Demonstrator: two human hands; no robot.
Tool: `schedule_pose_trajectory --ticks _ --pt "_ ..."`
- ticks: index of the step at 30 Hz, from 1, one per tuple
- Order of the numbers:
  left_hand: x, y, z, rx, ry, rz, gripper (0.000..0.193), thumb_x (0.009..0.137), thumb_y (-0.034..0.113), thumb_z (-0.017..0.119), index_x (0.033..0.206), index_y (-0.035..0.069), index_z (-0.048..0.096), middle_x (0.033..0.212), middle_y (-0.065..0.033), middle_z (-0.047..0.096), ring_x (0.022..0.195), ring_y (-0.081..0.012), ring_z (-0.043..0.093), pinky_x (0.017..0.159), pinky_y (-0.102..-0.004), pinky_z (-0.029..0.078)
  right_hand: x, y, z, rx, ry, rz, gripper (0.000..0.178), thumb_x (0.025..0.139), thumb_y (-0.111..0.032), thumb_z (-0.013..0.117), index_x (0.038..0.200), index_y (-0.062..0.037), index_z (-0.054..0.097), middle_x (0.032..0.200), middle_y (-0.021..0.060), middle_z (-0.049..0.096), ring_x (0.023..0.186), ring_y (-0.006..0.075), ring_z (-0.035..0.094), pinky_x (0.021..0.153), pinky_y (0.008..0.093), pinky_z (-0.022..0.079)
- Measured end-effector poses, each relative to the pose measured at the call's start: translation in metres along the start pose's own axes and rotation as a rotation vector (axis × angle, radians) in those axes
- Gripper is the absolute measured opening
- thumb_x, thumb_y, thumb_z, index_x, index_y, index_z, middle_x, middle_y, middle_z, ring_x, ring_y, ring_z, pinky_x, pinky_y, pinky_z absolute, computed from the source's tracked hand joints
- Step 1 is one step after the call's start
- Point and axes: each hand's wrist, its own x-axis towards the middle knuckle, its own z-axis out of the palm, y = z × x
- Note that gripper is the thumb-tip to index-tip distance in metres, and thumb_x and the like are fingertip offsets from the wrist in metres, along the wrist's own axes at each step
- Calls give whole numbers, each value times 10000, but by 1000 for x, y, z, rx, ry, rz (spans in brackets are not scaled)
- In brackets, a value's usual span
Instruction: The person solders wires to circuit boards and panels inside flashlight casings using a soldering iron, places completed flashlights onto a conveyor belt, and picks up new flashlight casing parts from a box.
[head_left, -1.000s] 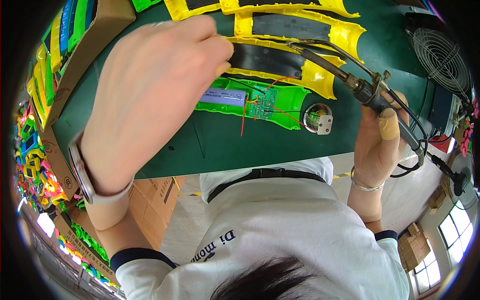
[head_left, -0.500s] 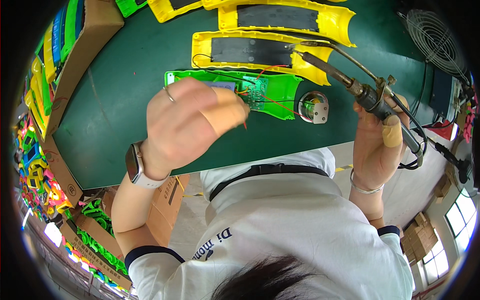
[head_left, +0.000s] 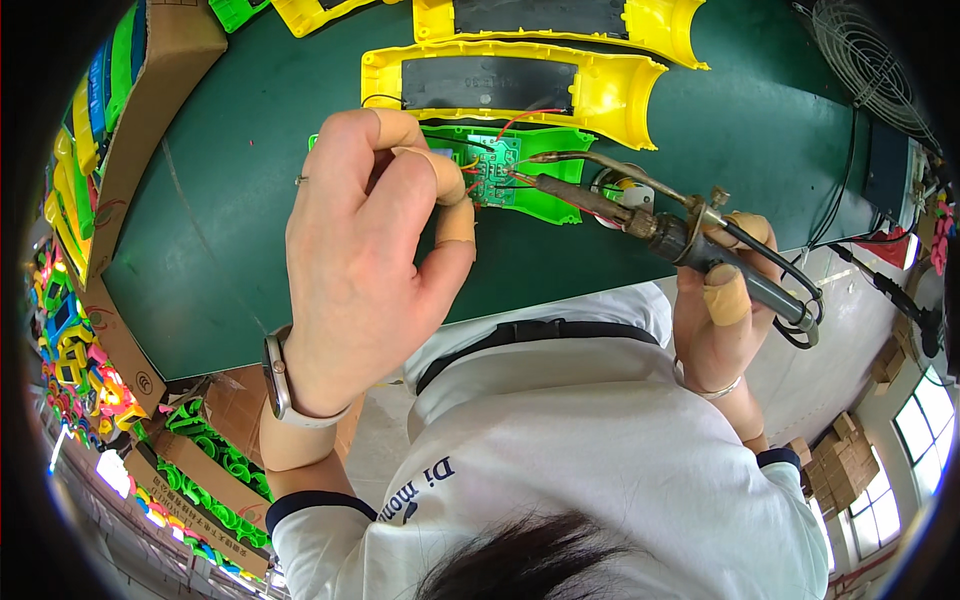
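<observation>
As your right grip [head_left: 712, 335] wraps the soldering iron [head_left: 668, 238], likely tilted to reach the circuit board [head_left: 496, 166], your left grip [head_left: 370, 250] seemingly pinches a red wire [head_left: 473, 186] steady.

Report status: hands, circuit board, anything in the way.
Right hand grips soldering iron, tip at circuit board. Left hand at board's left edge, grip unclear. Board inside green shell half. Left hand blocks view of shell's left part.

On the table [head_left: 225, 275], a board [head_left: 487, 183] is set inside a case [head_left: 555, 142], backed by a shell [head_left: 612, 95] and flanked by a box [head_left: 172, 85] far left, a grille [head_left: 868, 62] far right
</observation>
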Motion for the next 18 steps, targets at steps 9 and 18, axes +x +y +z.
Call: schedule_pose_trajectory --ticks 9,18 --pt "2 0 0 6 -9 -1 266 620 -32 735 835 43 598 1009 -106 550 850 -309 563 713 -392 468 1 7 0 -108 -99 32 372 892 -113 729 1177 57 559 1100 105 568 826 184 623 709 265 525" --pt "5 2 -4 21 -49 4 220 672 -78 710 830 25 596 1018 -119 552 827 -259 591 727 -335 492 1 6 5 -121 -35 44 381 852 -70 746 1143 43 527 968 114 685 803 129 674 744 245 538"
